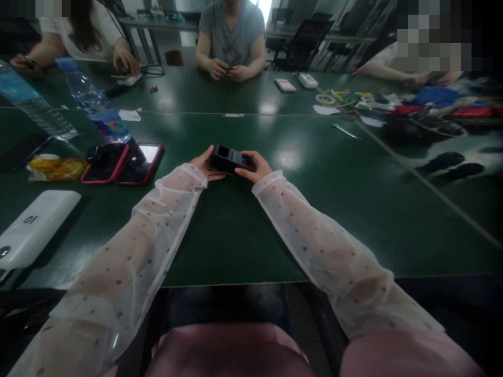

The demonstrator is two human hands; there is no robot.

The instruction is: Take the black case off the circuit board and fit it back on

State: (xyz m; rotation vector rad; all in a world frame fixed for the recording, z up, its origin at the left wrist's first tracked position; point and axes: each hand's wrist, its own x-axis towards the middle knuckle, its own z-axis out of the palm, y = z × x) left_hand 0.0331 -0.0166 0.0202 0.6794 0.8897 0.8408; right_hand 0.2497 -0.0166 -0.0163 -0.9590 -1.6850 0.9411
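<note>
A small black box-shaped device (229,158) with a dark square panel and rows of small marks is held between my hands, just over the green table (236,225). My left hand (208,165) grips its left end, the thumb along the edge and the other fingers underneath. Around the right end, my right hand (254,165) is closed with the thumb on the near side. The device tilts slightly down to the right. Its exact kind cannot be made out.
Two phones in pink-red cases (139,163), a yellow packet (57,168), a white power bank (41,225) and two water bottles (96,104) stand or lie on the left. Cables and cloths (440,107) are heaped at the far right. Several people sit across the table.
</note>
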